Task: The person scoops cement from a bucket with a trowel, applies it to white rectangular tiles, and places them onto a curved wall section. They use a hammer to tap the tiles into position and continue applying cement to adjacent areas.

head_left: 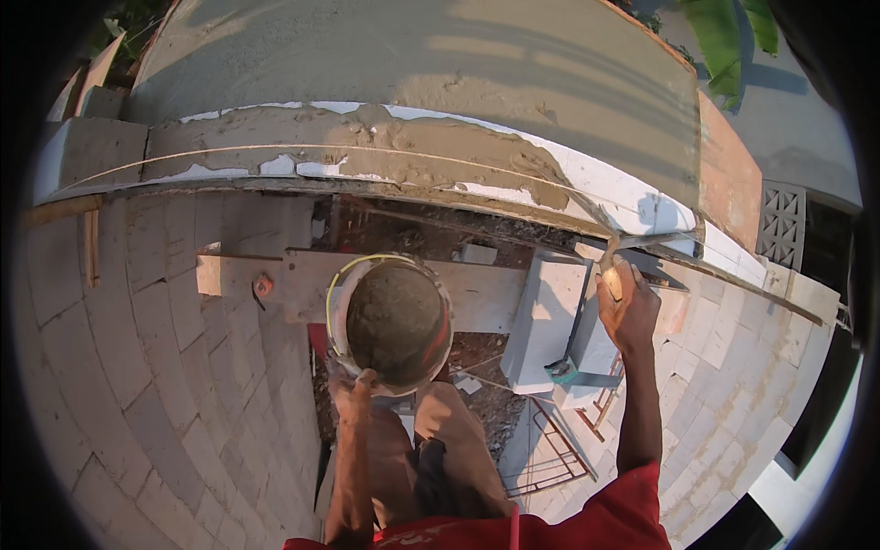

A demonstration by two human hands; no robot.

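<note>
My left hand point(352, 390) grips the near rim of a round bucket point(446, 344) with a yellow handle. Wet grey mortar point(394, 321) lies inside it. Out to the right, my right hand point(629, 307) is closed around the wooden handle of a trowel point(647, 240). Its blade is at the near edge of a white block course point(605, 183) along the wall top. Wet mortar point(431, 151) covers the left and middle of that course, with white patches showing through. A taut string point(367, 148) runs along it.
Beyond the course lies a smooth grey mortar-coated surface point(412, 55). Below me, a wooden plank point(481, 298) spans between block walls point(156, 302), with an orange-red object point(263, 286) on it. Light grey blocks point(545, 321) stand near my right arm, above a rusty metal frame point(550, 458).
</note>
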